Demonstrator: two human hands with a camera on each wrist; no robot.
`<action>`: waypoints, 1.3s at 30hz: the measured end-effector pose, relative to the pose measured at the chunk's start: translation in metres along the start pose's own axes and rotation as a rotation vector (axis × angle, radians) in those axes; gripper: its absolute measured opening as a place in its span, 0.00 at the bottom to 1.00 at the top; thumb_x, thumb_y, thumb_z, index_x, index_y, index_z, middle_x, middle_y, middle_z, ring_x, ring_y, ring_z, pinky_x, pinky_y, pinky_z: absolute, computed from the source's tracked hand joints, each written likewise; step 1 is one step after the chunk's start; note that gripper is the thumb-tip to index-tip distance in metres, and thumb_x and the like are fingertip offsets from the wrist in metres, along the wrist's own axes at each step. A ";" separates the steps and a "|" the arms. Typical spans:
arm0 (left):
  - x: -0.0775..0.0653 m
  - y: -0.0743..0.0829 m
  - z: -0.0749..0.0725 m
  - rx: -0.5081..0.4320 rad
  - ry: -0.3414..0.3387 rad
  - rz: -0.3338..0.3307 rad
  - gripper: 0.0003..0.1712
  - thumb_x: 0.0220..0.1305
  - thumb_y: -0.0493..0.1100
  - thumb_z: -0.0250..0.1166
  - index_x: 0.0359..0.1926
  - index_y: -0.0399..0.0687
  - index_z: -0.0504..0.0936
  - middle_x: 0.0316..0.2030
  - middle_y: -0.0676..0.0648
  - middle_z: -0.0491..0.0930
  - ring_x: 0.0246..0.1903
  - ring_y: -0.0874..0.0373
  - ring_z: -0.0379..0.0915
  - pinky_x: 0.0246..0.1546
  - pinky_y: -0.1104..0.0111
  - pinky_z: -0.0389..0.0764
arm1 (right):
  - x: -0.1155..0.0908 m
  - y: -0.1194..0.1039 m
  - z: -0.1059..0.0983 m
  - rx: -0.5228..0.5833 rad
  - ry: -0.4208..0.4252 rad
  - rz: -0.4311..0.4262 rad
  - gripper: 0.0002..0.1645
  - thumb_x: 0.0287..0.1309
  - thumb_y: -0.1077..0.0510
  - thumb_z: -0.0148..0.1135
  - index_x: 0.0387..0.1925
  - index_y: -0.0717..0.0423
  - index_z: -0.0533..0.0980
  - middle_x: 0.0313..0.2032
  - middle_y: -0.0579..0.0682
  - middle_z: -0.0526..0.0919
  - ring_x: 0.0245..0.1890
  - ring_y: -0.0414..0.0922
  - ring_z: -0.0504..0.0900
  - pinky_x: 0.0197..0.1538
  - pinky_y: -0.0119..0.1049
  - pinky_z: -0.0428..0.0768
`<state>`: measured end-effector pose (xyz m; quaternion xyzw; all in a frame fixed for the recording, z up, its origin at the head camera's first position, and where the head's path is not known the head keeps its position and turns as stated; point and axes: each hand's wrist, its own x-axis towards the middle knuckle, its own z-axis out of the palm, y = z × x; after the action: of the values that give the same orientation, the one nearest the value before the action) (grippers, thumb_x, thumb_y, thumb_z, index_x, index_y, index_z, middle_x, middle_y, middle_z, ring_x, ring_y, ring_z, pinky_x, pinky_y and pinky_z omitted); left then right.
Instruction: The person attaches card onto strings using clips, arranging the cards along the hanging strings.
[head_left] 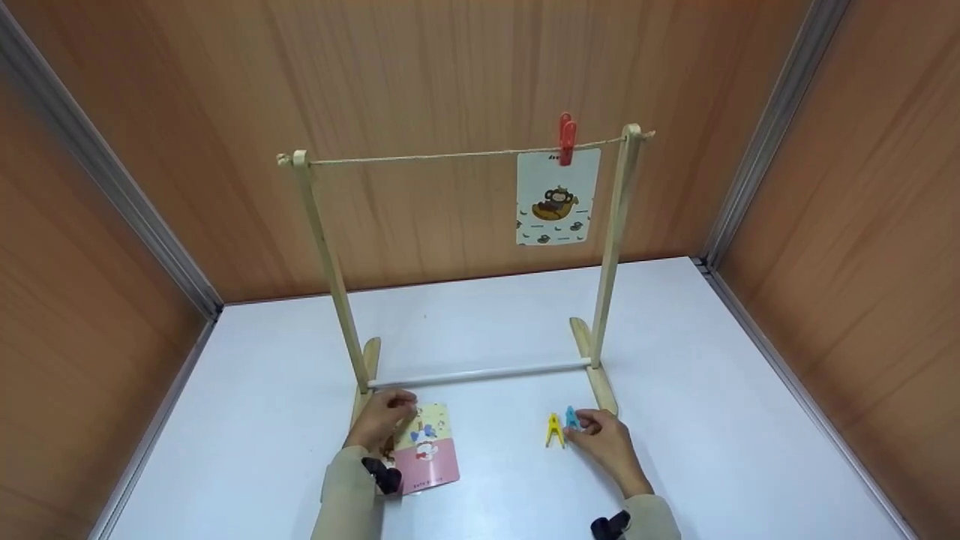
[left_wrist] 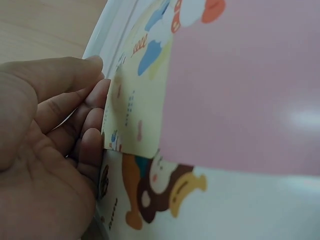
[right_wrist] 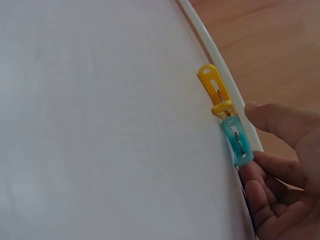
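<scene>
My left hand (head_left: 384, 417) is at the upper left of some overlapping cards, its fingertips touching the edge of a yellow card (left_wrist: 132, 117) in the left wrist view. A pink card (head_left: 431, 465) overlaps the yellow one. Partly covered beneath them is a white card with a monkey and banana (left_wrist: 165, 195). My right hand (head_left: 604, 441) is beside a blue clothespin (right_wrist: 237, 142); the index fingertip is at its end and the thumb stands apart from it. Touching or very near the blue one lies a yellow clothespin (head_left: 554, 430), on its left in the head view.
A wooden stand (head_left: 615, 247) holds a string (head_left: 420, 157) between two posts, with a white bar (head_left: 480, 373) low down. From the string's right part hangs a monkey card (head_left: 555, 217), held by a red clothespin (head_left: 567, 141). Wood-grain panels (head_left: 450, 75) enclose the white table (head_left: 712, 420).
</scene>
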<state>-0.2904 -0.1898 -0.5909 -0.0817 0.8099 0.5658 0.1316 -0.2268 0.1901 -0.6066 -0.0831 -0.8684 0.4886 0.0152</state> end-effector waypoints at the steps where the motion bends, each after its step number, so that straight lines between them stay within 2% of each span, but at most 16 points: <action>1: 0.000 0.000 0.000 0.011 -0.001 0.009 0.14 0.63 0.37 0.62 0.50 0.41 0.79 0.48 0.42 0.76 0.50 0.48 0.71 0.52 0.52 0.73 | 0.000 0.000 0.000 -0.006 -0.005 -0.011 0.26 0.46 0.54 0.75 0.46 0.64 0.80 0.35 0.50 0.78 0.33 0.41 0.74 0.38 0.30 0.73; 8: -0.001 0.000 0.000 0.002 -0.007 0.010 0.14 0.63 0.36 0.60 0.50 0.41 0.78 0.47 0.43 0.76 0.49 0.49 0.71 0.52 0.52 0.72 | -0.001 0.000 0.000 -0.042 -0.016 -0.041 0.28 0.44 0.56 0.76 0.47 0.65 0.79 0.35 0.50 0.77 0.33 0.41 0.73 0.37 0.30 0.72; 14: -0.002 0.002 -0.002 0.006 -0.010 0.000 0.15 0.62 0.36 0.63 0.51 0.41 0.78 0.45 0.44 0.77 0.47 0.50 0.72 0.50 0.57 0.74 | 0.000 0.000 0.001 -0.067 -0.016 -0.067 0.26 0.44 0.59 0.75 0.47 0.65 0.79 0.34 0.51 0.75 0.31 0.41 0.70 0.35 0.29 0.69; 21: 0.001 0.000 -0.003 0.067 -0.037 0.020 0.17 0.59 0.37 0.65 0.50 0.41 0.78 0.43 0.44 0.77 0.44 0.51 0.72 0.44 0.63 0.75 | -0.002 0.000 0.001 -0.073 -0.008 -0.076 0.24 0.45 0.61 0.73 0.47 0.64 0.80 0.34 0.52 0.73 0.31 0.42 0.68 0.34 0.29 0.66; 26: 0.002 0.000 -0.003 0.060 -0.057 0.014 0.19 0.56 0.35 0.68 0.49 0.41 0.79 0.44 0.44 0.77 0.45 0.51 0.72 0.45 0.64 0.75 | -0.002 0.000 0.000 -0.074 -0.015 -0.076 0.24 0.45 0.61 0.73 0.47 0.63 0.79 0.34 0.52 0.72 0.31 0.42 0.67 0.34 0.30 0.66; 32: 0.001 0.003 -0.005 0.028 -0.103 -0.027 0.22 0.52 0.35 0.71 0.50 0.43 0.79 0.48 0.43 0.77 0.48 0.50 0.72 0.48 0.62 0.76 | -0.001 0.000 -0.001 -0.082 -0.035 -0.051 0.27 0.45 0.59 0.74 0.49 0.63 0.78 0.35 0.52 0.71 0.32 0.43 0.66 0.35 0.31 0.65; 39: -0.002 0.005 -0.005 0.036 -0.142 -0.013 0.27 0.48 0.33 0.74 0.51 0.41 0.78 0.50 0.41 0.76 0.50 0.48 0.72 0.52 0.59 0.75 | -0.001 0.001 -0.001 -0.087 -0.037 -0.040 0.27 0.45 0.59 0.74 0.49 0.64 0.78 0.36 0.52 0.71 0.32 0.43 0.66 0.35 0.30 0.64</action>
<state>-0.2903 -0.1930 -0.5842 -0.0441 0.8081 0.5545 0.1939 -0.2258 0.1913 -0.6070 -0.0571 -0.8904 0.4515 0.0053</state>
